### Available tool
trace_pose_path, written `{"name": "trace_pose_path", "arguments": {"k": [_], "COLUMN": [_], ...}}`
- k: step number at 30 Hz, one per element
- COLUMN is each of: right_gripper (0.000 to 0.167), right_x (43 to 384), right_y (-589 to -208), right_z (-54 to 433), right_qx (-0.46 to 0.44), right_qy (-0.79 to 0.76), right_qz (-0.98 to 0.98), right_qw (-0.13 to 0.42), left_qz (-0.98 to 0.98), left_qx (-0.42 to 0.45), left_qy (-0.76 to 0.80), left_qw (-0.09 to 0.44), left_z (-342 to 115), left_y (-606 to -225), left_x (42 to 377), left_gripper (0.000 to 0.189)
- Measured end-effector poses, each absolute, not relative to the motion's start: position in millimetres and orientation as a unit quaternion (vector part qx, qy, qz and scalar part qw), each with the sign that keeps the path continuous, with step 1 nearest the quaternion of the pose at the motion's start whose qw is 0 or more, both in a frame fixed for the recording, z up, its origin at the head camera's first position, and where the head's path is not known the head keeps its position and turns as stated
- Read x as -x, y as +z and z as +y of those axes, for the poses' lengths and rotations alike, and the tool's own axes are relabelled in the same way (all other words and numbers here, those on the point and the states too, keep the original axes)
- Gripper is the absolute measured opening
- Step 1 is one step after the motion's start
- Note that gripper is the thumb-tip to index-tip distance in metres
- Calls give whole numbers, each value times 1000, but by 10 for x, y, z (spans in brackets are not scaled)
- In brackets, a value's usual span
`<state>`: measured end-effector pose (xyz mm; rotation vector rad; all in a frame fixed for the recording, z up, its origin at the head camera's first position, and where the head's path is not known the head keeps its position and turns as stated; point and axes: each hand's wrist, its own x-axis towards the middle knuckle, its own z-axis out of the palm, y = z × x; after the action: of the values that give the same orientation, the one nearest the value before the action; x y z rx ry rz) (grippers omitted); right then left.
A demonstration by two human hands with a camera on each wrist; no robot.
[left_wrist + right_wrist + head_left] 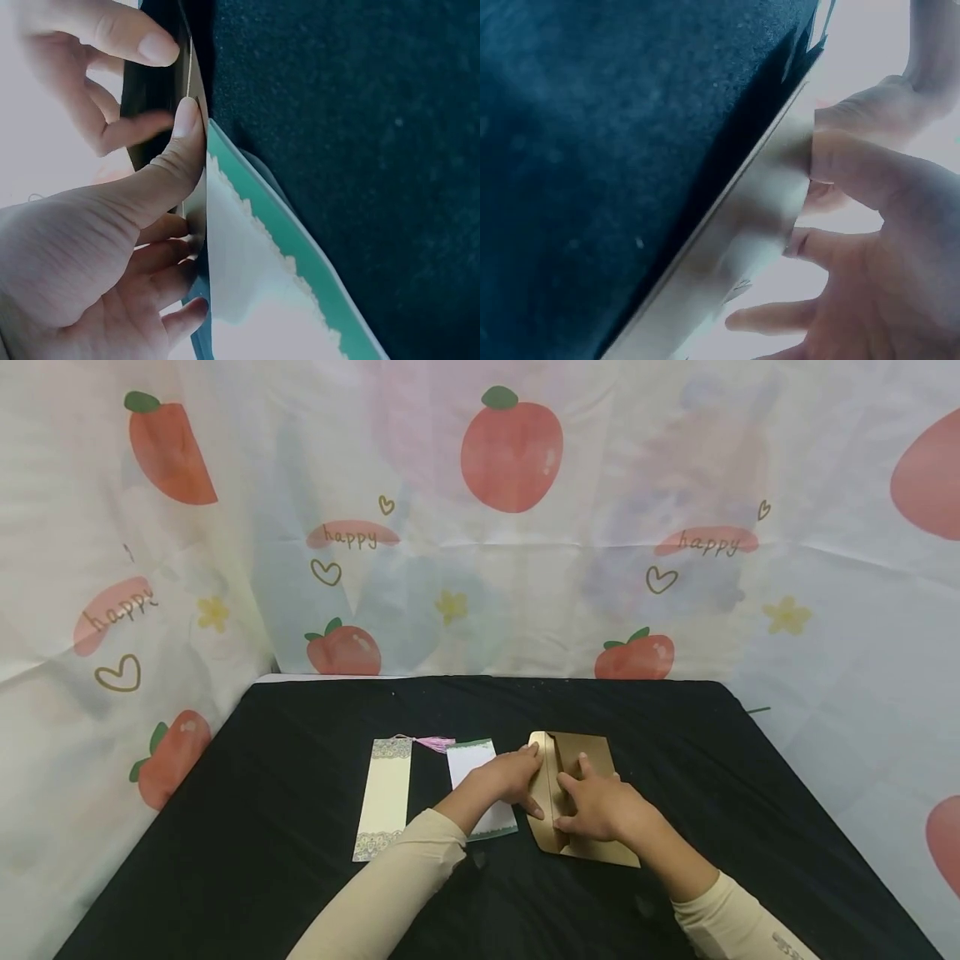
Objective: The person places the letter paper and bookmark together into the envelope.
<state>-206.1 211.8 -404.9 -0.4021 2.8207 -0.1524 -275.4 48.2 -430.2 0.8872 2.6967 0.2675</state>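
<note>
A gold envelope [600, 856] lies on the black cloth with its flap [543, 839] folded out to the left. My left hand [513, 777] rests over that flap, thumb and forefinger spread along it; in the left wrist view the thumb [176, 150] presses near its edge. At the envelope's mouth is my right hand [603, 806], its thumb and fingers parted and touching the paper. The right wrist view shows these fingers against the gold paper [757, 195]. Partly under my left forearm in the head view lies a white card with green edges [493, 822].
Left of the card is a cream bookmark [386, 793] with lacy patterned ends and a pink tassel [435, 743] at its top. Black cloth [300, 760] covers the table. A printed fabric backdrop [420, 460] rises behind and at both sides.
</note>
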Motion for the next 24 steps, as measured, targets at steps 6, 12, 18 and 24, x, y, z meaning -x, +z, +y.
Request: {"name": "trace_pose_path", "arguments": {"k": [6, 12, 18, 24], "right_gripper": [53, 62, 68, 69], "right_x": [2056, 2022, 2020, 2026], "right_y": [-4035, -4022, -4049, -4070], "right_z": [2090, 2063, 2026, 2012], "right_qx": [166, 157, 124, 102], "right_qy": [-58, -43, -77, -90], "right_qz": [977, 985, 989, 990], "right_qw": [122, 52, 29, 27], "left_qz": [936, 937, 937, 935], "left_qx": [-306, -310, -316, -330], "left_qy": [90, 87, 81, 67], "left_qw": [147, 136, 125, 111], "left_z": [465, 387, 316, 298], "left_y": [-4308, -4304, -4319, -4342], "left_x": [2763, 2803, 2853, 2873], "left_gripper": [102, 97, 98, 99]}}
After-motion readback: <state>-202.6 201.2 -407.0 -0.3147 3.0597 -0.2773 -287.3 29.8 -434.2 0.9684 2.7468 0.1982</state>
